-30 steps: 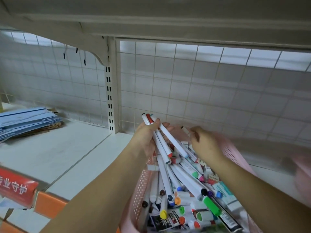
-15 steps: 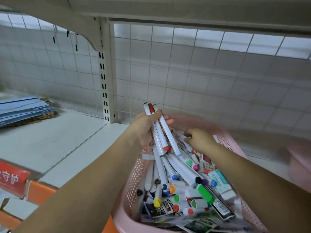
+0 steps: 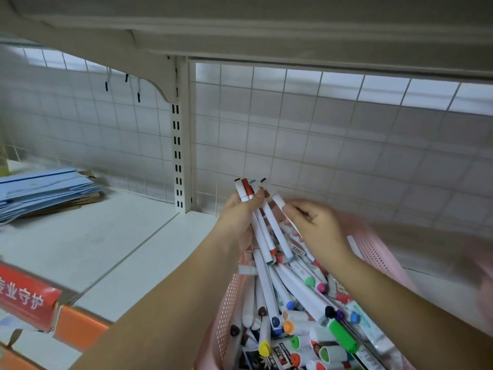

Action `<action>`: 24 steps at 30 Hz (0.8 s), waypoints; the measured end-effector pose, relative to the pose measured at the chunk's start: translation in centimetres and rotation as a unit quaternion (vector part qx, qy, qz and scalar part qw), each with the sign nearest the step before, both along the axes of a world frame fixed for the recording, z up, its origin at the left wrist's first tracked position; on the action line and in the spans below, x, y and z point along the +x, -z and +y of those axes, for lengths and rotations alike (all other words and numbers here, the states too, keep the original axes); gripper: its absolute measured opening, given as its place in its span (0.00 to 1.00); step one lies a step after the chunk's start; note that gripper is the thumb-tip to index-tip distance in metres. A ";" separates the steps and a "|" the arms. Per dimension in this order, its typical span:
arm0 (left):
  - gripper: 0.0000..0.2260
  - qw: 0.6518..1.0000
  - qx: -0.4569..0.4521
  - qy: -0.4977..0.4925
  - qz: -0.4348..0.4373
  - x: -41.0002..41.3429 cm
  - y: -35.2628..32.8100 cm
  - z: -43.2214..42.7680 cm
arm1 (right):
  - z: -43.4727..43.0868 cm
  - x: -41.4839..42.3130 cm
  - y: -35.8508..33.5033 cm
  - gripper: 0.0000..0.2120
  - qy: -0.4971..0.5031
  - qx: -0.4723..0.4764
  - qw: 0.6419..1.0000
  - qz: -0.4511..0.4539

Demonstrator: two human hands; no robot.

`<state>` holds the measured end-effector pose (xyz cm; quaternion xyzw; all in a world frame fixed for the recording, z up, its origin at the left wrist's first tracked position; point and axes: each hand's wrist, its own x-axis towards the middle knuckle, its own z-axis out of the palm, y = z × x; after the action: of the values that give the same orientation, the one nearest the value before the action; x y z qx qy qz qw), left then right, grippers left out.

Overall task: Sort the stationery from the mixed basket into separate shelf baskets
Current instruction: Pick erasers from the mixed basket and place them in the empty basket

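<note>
A pink perforated basket (image 3: 378, 249) sits on the white shelf at lower right, heaped with white markers with coloured caps (image 3: 301, 287) and small packets. My left hand (image 3: 238, 217) grips a bunch of white markers (image 3: 269, 231) upright above the basket's far left corner. My right hand (image 3: 314, 225) is just right of it, pinching another white marker (image 3: 278, 200) against that bunch. A green-capped marker (image 3: 342, 335) lies on top of the pile.
A stack of blue folders (image 3: 45, 190) lies at the far left of the shelf (image 3: 93, 241). A wire grid back panel (image 3: 293, 134) closes the rear, with a slotted upright post (image 3: 178, 156). An orange shelf edge with a red label (image 3: 24, 297) runs along the front left.
My right hand rose out of the basket with a marker and brought it to the bunch in my left hand. My left hand stayed about where it was.
</note>
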<state>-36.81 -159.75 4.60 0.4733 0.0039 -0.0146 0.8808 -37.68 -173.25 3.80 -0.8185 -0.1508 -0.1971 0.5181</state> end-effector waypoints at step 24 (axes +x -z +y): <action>0.04 0.998 -0.039 0.040 -0.034 0.1 0.0 0.0 | 1.0 -3.5 -1.4 0.24 -0.086 0.095 0.968 0.215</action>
<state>-36.72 -159.78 4.58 0.4386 -0.0459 -0.0341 0.8969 -41.14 -172.26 5.24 -0.7726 -0.0865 0.0153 0.6288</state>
